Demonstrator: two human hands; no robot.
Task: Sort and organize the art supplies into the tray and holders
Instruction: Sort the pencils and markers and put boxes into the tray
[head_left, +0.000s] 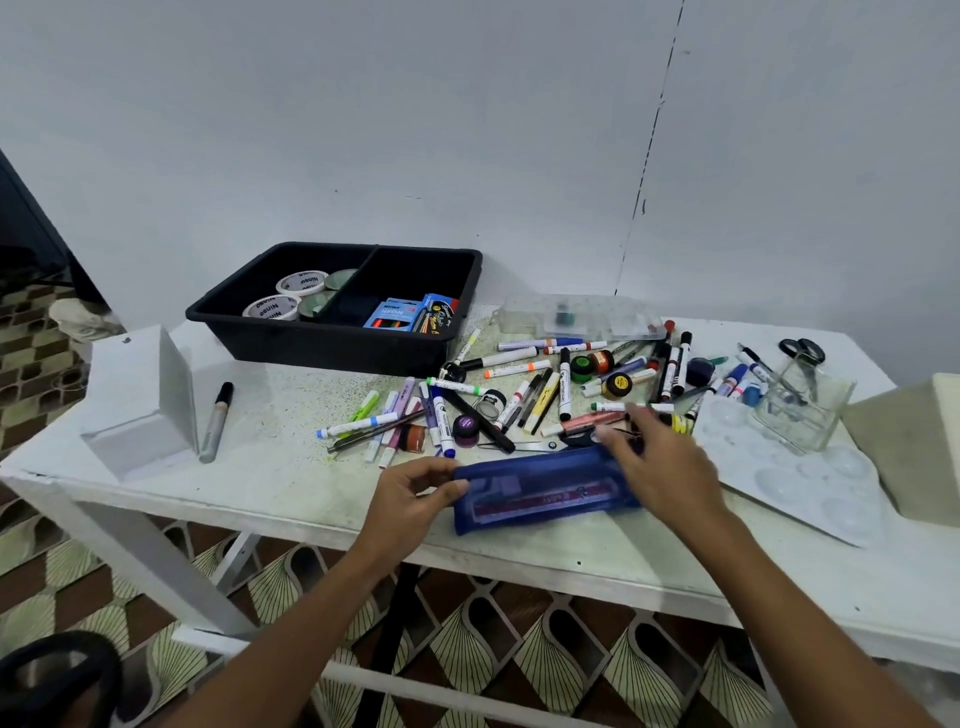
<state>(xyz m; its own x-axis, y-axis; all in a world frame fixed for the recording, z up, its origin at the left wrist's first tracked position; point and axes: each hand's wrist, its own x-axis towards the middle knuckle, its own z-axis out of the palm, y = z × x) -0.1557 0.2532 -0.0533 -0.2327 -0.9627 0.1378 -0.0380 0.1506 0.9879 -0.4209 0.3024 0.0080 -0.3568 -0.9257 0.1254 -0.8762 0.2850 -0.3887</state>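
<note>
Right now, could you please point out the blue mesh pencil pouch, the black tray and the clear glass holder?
blue mesh pencil pouch (540, 491): head view, centre of mesh.
black tray (332, 340): head view, front wall.
clear glass holder (805, 410): head view, front face.

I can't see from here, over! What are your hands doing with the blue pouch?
Left hand pinches blue pouch end. Right hand on its other end, grip blurred. Loose markers crowd behind; black tray beyond.

Head-worn view, facing forward and down, close over table (291, 483)
</note>
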